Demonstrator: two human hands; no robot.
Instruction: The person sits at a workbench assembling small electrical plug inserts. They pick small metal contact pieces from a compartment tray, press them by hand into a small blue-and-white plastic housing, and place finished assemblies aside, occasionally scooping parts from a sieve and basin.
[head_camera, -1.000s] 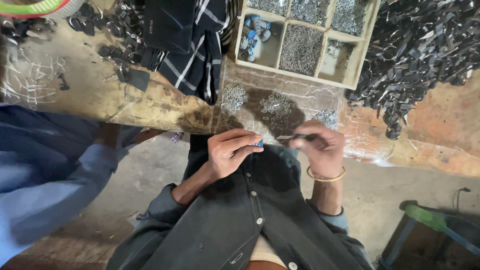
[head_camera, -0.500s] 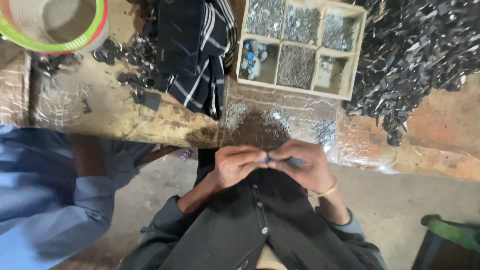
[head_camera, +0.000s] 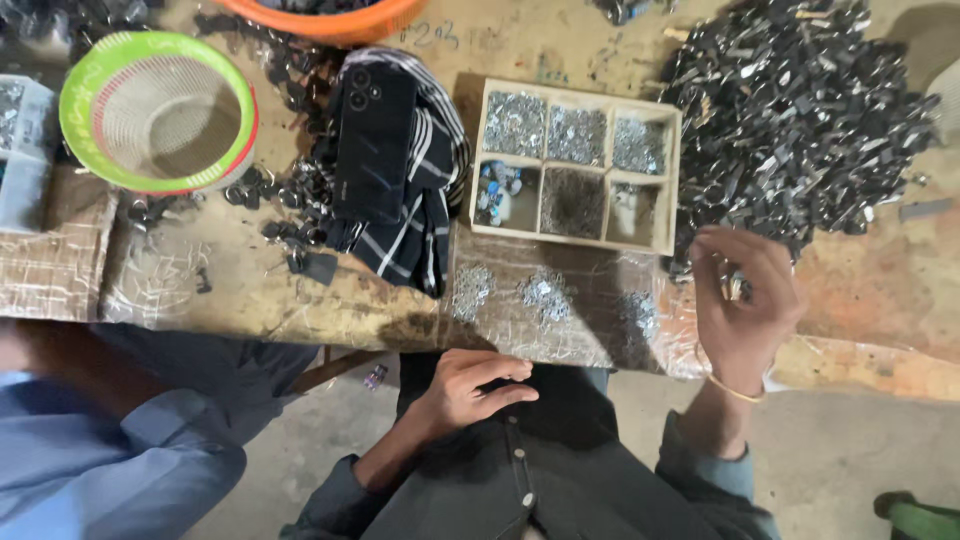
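- We see the right hand (head_camera: 742, 300) raised over the bench edge, fingers curled loosely; a small metal piece (head_camera: 736, 288) appears pinched at the fingertips, though it is too small to identify.
- The right hand sits just beside the large heap of dark metal parts (head_camera: 800, 110), which covers the right end of the table (head_camera: 250, 290).
- The left hand (head_camera: 470, 385) rests low against the dark shirt (head_camera: 540, 470), near the table edge; its fingers are half extended and we see nothing held in it.
- Between the hands and the wooden compartment tray (head_camera: 577, 100) lie three small piles of silvery fasteners (head_camera: 545, 290) on a clear plastic sheet.
- The tray holds similar small hardware sorted into six cells.
- Further left lie a striped cloth (head_camera: 430, 210) with a black phone (head_camera: 375, 140) on it, and a green-rimmed mesh basket (head_camera: 155, 110).
- A second person's blue sleeve (head_camera: 110, 460) occupies the lower left.
- We judge the step in hand to be picking up a part from the heap side; bringing it together with a fastener would call for both hands meeting over the loose piles.
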